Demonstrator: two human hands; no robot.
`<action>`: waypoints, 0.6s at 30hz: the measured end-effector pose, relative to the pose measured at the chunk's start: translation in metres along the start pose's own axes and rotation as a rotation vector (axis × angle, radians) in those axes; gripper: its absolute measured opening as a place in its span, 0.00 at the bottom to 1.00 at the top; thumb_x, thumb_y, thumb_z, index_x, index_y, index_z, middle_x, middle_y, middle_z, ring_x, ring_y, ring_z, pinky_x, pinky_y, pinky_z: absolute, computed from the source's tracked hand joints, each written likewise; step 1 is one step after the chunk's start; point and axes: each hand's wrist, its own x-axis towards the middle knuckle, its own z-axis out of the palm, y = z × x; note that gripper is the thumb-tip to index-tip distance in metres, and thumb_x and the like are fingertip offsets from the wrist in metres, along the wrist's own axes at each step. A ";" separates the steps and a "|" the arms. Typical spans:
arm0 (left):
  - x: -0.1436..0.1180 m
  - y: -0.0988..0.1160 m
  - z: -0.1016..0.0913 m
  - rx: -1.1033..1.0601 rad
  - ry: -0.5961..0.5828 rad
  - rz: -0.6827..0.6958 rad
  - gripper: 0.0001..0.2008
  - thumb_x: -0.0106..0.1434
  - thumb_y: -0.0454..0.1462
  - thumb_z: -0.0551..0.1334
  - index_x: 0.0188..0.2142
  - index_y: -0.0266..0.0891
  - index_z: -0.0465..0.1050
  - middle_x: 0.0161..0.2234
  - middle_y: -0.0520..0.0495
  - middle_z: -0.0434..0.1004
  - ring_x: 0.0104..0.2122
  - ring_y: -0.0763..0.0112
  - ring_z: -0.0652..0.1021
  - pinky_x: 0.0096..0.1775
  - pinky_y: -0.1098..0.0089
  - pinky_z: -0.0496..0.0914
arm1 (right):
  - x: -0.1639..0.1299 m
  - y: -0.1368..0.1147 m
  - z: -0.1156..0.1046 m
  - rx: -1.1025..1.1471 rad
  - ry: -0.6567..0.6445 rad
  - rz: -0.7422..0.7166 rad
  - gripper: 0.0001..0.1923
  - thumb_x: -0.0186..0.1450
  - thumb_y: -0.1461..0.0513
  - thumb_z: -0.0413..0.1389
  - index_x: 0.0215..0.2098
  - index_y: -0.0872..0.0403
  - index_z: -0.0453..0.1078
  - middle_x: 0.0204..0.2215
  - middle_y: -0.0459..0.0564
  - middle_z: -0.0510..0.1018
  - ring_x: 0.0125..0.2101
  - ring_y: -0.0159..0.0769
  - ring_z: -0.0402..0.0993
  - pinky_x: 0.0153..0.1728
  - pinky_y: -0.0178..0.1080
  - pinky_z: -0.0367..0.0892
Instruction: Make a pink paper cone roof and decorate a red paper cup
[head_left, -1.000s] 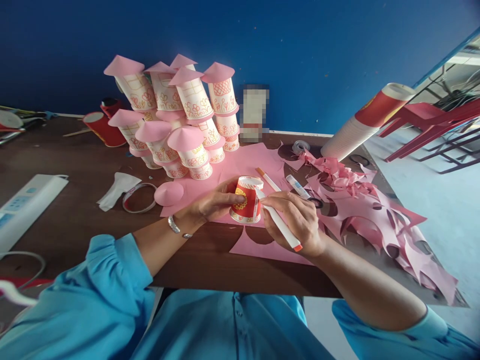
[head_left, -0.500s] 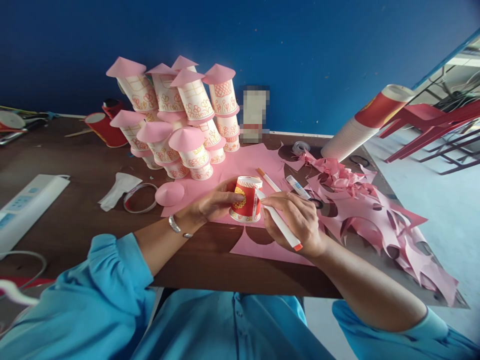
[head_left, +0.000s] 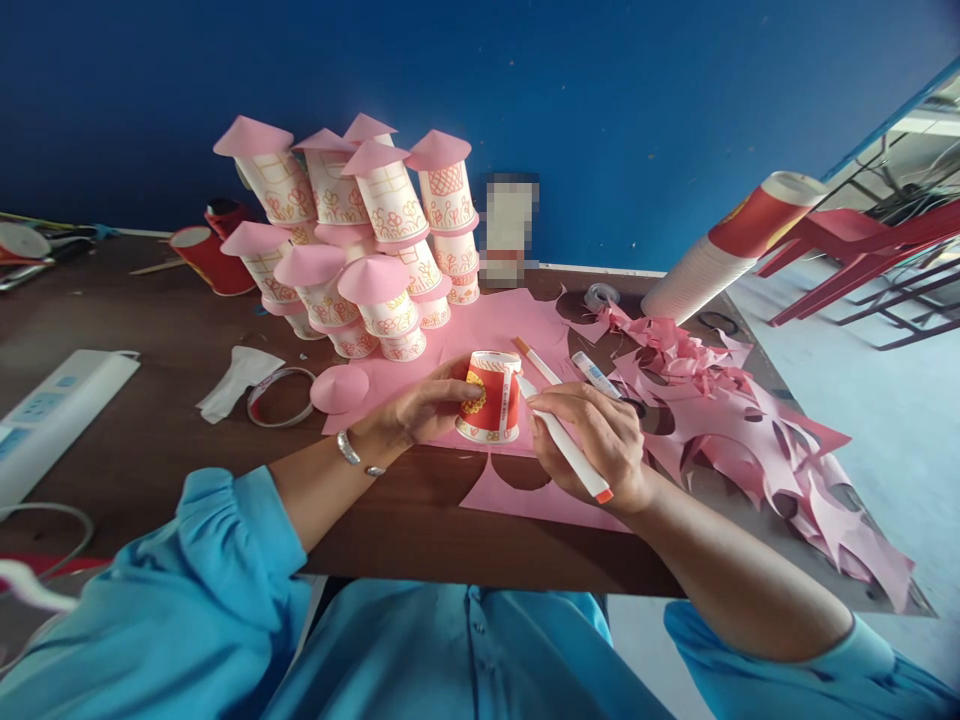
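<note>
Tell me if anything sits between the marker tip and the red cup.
Nothing visible does. The left hand grips the upside-down red cup from its left side, and the white marker in the right hand reaches the cup's right side with its tip apparently touching.

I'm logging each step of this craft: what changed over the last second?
The left hand turned the red paper cup slightly; its yellow emblem shifted left. The right hand keeps the marker against the cup. The decorated cups stayed put.
</note>
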 end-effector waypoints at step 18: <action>-0.001 0.003 0.004 -0.015 -0.034 -0.001 0.31 0.63 0.40 0.75 0.64 0.38 0.76 0.52 0.43 0.87 0.49 0.54 0.85 0.54 0.58 0.77 | 0.001 0.001 0.001 0.012 -0.014 0.005 0.14 0.71 0.70 0.58 0.53 0.51 0.72 0.36 0.49 0.87 0.32 0.39 0.87 0.33 0.39 0.82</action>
